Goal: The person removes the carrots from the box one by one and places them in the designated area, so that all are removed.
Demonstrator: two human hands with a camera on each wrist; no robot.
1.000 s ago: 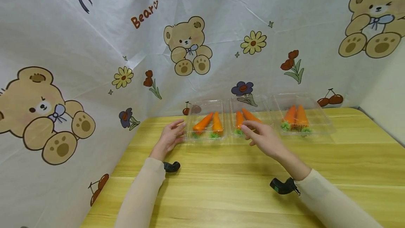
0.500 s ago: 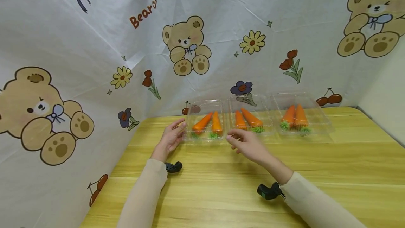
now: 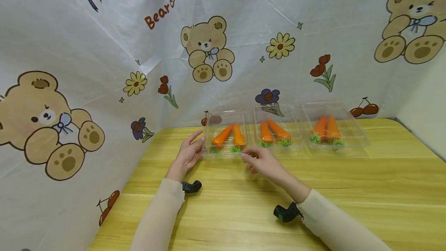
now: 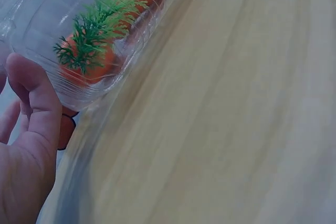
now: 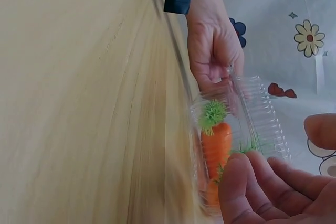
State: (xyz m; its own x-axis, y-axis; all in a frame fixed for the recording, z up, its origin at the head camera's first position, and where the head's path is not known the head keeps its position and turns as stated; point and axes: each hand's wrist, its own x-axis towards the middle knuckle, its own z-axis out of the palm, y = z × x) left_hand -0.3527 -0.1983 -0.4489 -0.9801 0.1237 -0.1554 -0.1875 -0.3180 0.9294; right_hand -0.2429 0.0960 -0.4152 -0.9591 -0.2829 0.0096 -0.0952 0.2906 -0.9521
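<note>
Clear ridged plastic box (image 3: 223, 121), see-through, leftmost of three, sits level on the far part of the yellow wood-grain tabletop (image 3: 223, 212); can't tell whether its lid is fastened. Inside, two smooth orange cone-shaped carrots with frilly green tops lie side by side, tops toward the near edge: left carrot (image 3: 221, 138) slants, tip far and rightward, right carrot (image 3: 239, 136) nearly straight, tip pointing away.
</note>
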